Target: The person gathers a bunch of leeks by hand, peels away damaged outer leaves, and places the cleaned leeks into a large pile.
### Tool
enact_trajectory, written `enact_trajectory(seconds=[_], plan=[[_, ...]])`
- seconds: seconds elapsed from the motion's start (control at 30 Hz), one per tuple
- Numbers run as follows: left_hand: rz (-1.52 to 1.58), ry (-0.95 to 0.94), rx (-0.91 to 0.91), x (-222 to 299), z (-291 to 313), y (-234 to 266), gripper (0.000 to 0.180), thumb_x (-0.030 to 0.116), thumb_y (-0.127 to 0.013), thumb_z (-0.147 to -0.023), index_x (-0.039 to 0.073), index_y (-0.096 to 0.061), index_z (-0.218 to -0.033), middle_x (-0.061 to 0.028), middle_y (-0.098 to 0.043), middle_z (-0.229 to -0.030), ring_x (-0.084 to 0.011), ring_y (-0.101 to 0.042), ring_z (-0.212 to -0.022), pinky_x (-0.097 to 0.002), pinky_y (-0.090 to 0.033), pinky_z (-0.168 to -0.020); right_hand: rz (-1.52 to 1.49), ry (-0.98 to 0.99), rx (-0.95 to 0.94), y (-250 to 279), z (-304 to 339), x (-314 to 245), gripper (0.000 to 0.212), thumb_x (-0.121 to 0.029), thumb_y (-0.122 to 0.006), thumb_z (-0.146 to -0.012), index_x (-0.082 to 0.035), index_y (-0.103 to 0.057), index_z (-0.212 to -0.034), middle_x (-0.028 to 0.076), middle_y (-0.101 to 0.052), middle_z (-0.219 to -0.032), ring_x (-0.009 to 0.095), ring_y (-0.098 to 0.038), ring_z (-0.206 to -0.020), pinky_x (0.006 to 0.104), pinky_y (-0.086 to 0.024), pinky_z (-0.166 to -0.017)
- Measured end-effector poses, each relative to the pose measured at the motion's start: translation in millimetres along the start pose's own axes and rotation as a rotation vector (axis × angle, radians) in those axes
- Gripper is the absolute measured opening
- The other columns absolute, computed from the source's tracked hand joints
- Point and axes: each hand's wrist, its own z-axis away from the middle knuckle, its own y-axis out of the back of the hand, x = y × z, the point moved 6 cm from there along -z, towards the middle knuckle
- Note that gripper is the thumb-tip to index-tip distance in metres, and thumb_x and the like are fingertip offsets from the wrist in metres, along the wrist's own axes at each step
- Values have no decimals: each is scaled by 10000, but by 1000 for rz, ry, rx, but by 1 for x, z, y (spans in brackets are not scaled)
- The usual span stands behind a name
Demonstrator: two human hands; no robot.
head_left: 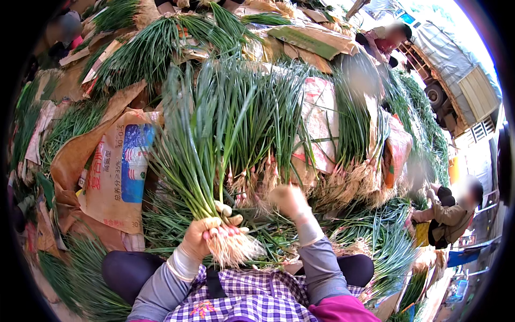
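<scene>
My left hand (pixel 197 239), in a pale glove, is closed round a bunch of spring onions (pixel 199 188). The bunch's pink and white bulbs and pale roots stick out to the right of the fingers, and its long green leaves fan up and away from me. My right hand (pixel 289 202), also gloved, is raised a little to the right, close to the root ends of a row of laid-out spring onions (pixel 271 118). Motion smears its fingers, so whether they hold anything cannot be made out.
A printed brown sack (pixel 115 174) lies at left, and a pale sack (pixel 321 126) shows among the row. Loose spring onions (pixel 375 236) spread close around my knees, with more heaps (pixel 145 51) beyond. Another person (pixel 448 214) works at right; a covered truck (pixel 450 70) stands behind.
</scene>
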Motion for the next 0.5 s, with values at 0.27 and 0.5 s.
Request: enact_trajectory(seconds=[0.27, 0.5], plan=[[-63, -15, 63, 0, -15, 18, 274, 19, -548, -765, 73, -529, -1033, -75, -555, -947, -276, -589, -890, -505, -489, -817, 41, -352, 135, 2, -70, 51, 286, -264, -628, -792, -68, -621, -1001, 170, -649, -1009, 259, -629, -948, 341, -471, -848], [-96, -58, -10, 5, -5, -25, 370, -21, -528, -710, 57, -502, -1071, -95, -565, -865, -275, -601, -746, -504, -456, -845, 76, -299, 421, 130, -16, 6, 269, -238, -599, -859, -82, -604, -1079, 139, -654, -930, 262, -635, -828, 373, -494, -745]])
